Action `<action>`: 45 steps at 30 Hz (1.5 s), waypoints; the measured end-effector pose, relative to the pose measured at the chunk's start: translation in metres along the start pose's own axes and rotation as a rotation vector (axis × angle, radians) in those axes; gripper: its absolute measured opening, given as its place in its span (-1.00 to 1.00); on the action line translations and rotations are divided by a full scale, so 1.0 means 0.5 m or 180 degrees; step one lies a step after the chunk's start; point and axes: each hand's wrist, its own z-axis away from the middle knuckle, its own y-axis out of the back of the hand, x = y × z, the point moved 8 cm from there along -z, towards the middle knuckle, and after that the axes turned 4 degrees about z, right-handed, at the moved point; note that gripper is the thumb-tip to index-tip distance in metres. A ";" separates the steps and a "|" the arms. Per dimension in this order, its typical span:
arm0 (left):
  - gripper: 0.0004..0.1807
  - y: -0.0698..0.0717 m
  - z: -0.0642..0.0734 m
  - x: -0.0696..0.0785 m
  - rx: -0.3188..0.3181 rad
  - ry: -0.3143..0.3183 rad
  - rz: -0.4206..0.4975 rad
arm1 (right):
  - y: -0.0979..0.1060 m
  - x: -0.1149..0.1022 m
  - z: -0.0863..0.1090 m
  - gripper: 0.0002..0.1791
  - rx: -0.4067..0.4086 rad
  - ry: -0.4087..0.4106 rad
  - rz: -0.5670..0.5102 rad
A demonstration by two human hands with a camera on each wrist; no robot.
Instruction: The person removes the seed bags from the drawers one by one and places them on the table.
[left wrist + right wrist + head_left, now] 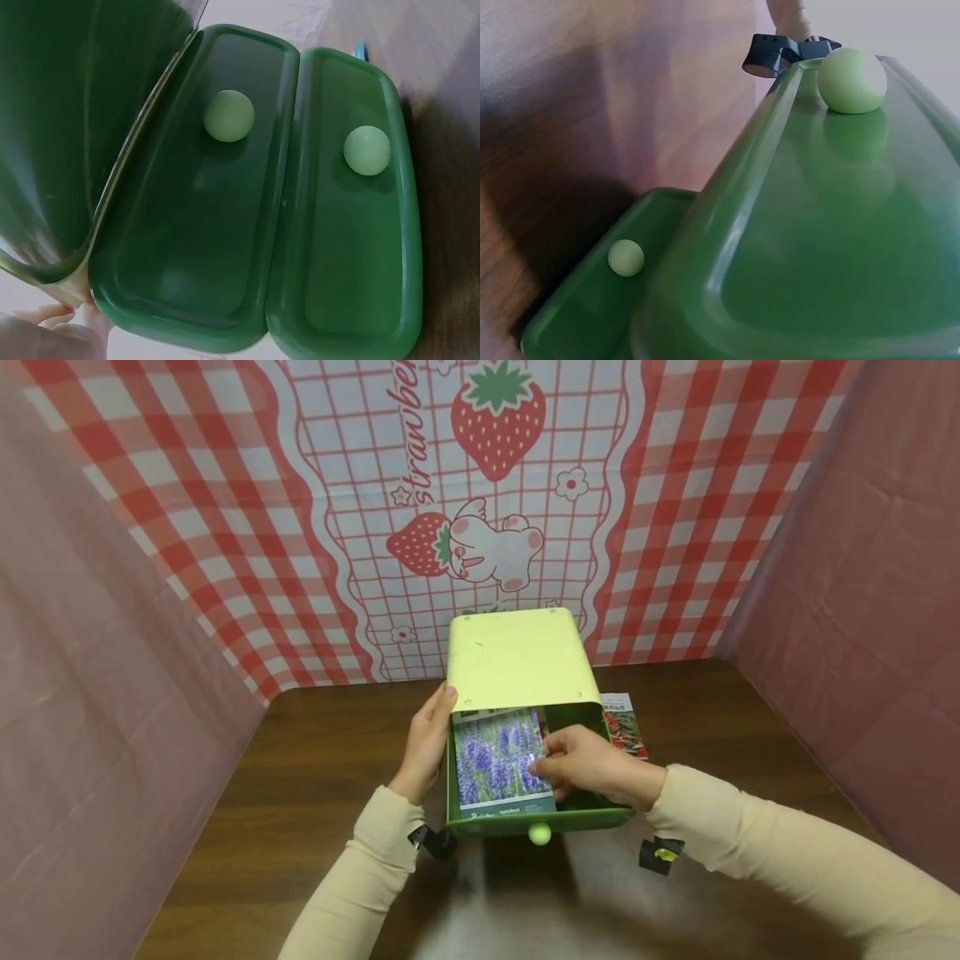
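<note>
A small cabinet [517,656] with a pale yellow-green shell stands on the table, its green top drawer [592,820] pulled out. Inside the drawer lies a flat packet with a purple-flower picture [498,760]. My right hand [596,764] reaches into the drawer and pinches the packet's right edge, thumb on the picture side; its other fingertips are partly hidden. Against the cabinet's left side rests my left hand [426,739], fingers along the wall near the front corner. In the left wrist view, this hand [56,334] shows only at the lower left.
Two lower drawer fronts, a middle one [180,225] and a bottom one [352,255], sit closed with round pale knobs. A packet with a red-pepper picture [626,731] lies right of the cabinet. A checked strawberry cloth [360,527] hangs behind the wooden table [330,760].
</note>
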 end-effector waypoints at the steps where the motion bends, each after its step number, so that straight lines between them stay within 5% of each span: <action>1: -0.33 0.000 0.000 0.001 0.0007 -0.0003 0.0003 | 0.002 -0.001 0.000 -0.66 0.0015 -0.0014 -0.0014; 18: -0.28 0.000 0.006 0.006 0.0056 -0.0018 -0.0028 | 0.032 0.000 0.034 -0.56 -0.0192 -0.0221 -0.0720; 33: -0.28 -0.001 0.007 0.007 0.0054 -0.0030 -0.0012 | 0.033 -0.007 0.103 -0.57 -0.0398 -0.0254 -0.0762; 45: -0.32 -0.001 0.004 0.003 0.0061 -0.0058 0.0178 | 0.046 -0.020 0.149 -0.77 -0.0315 -0.0188 -0.0795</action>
